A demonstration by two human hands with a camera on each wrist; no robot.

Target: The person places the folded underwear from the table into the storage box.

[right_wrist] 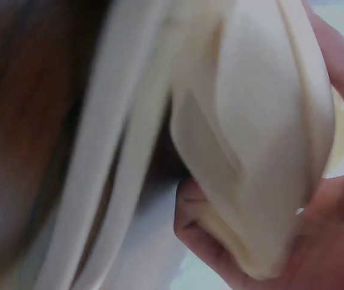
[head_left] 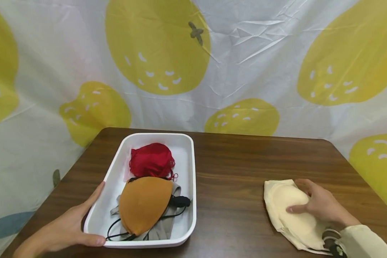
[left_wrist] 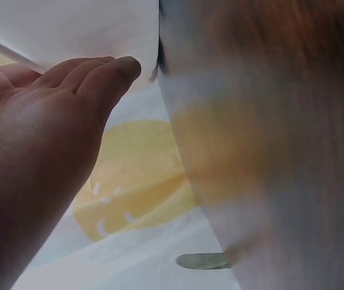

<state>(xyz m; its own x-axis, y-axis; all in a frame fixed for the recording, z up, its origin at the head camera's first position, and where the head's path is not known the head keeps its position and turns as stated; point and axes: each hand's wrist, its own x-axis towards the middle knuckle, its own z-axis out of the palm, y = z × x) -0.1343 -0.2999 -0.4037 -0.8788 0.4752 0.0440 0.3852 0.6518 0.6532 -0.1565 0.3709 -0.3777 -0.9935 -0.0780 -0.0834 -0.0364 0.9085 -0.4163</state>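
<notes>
At the near left corner of a white plastic bin [head_left: 195, 186], my left hand [head_left: 66, 224] holds the bin, its thumb at the front rim and its fingers along the left side. The left wrist view shows those fingers against the bin's outer wall [left_wrist: 99, 30]. Inside lie a red bra [head_left: 152, 159] at the far end and a mustard bra [head_left: 145, 204] with black straps nearer me, over grey fabric [head_left: 162, 229]. On the right, my right hand [head_left: 324, 206] grips a folded cream bra [head_left: 287, 200]; its fingers curl round the cups [right_wrist: 268, 121] in the right wrist view, where straps hang loose.
Everything sits on a dark wooden table [head_left: 232, 172]. Behind it hangs a white cloth [head_left: 187, 111] printed with yellow fruit. A dark band [head_left: 333, 243] is around the right wrist, beside a cream sleeve [head_left: 367, 240].
</notes>
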